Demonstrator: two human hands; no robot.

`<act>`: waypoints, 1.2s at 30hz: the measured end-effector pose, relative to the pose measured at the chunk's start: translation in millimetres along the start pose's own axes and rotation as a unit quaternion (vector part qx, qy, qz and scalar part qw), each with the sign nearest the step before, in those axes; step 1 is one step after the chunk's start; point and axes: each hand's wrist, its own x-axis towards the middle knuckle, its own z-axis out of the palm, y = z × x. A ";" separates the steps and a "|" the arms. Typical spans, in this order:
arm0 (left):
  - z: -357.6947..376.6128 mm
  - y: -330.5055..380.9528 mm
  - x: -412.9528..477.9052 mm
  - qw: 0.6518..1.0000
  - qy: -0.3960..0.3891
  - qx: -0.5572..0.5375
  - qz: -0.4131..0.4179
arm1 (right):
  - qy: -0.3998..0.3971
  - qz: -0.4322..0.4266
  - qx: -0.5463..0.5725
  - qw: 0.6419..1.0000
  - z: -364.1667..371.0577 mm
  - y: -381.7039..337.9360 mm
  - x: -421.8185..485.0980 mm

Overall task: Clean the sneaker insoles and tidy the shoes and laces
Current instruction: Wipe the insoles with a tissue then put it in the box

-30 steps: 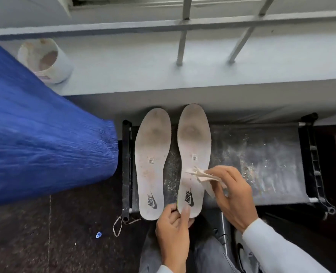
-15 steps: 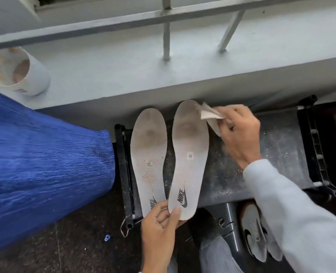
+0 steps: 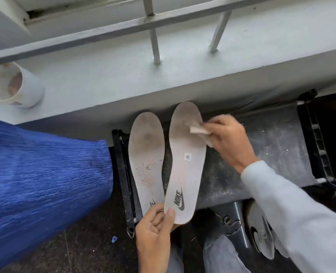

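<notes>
Two dirty white insoles lie side by side on a dusty black rack (image 3: 265,154). The left insole (image 3: 146,154) lies flat, with brown stains. My left hand (image 3: 155,231) pinches the heel of the right insole (image 3: 184,170), thumb on top near the logo. My right hand (image 3: 228,138) presses a small crumpled beige wipe (image 3: 199,131) against the toe end of that insole. A white sneaker (image 3: 261,233) sits on the floor at lower right, partly hidden by my sleeve. Loose laces (image 3: 229,223) lie beside it.
A grey concrete ledge (image 3: 123,75) with metal railing bars (image 3: 155,42) runs across the back. A stained white cup (image 3: 11,85) lies on it at left. Blue fabric (image 3: 41,174) fills the left side. A small blue cap (image 3: 114,239) lies on the dark floor.
My right hand swept the wipe from the middle of the right insole up to its toe, and now sits slightly lower on the toe area. My left hand has kept hold of the heel.
</notes>
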 end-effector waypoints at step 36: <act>-11.3 17.7 5.2 0.997 0.006 0.043 0.066 | 0.023 0.069 -0.037 0.997 0.0 28.3 48.9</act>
